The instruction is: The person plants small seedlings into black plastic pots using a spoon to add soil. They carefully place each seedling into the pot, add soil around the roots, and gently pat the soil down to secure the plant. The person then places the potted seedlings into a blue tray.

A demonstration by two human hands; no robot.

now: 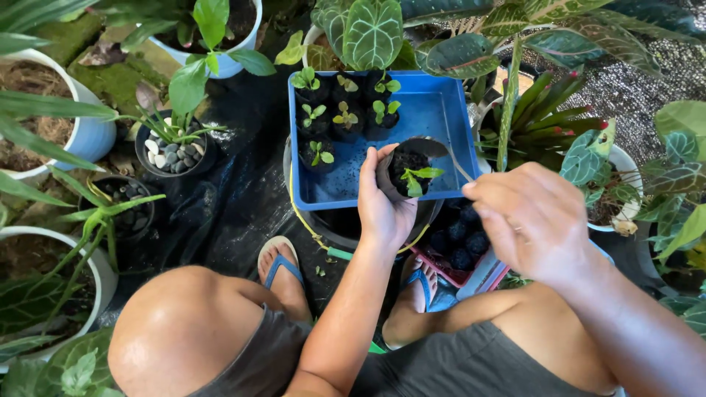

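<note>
Holding a small black seedling pot (407, 173), left hand (382, 202) wraps it; right hand (526, 220) pinches a spoon (441, 153) above blue tray (434, 110) of seedlings (342, 110); leafy plants crowd around.

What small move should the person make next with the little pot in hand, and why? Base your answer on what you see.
Probably set the small black pot, held in the left hand, down on the bare part of the blue tray. Its seedling sits in soil, seven planted pots already stand in rows there, and the right hand holds a thin tool at its rim.
</note>
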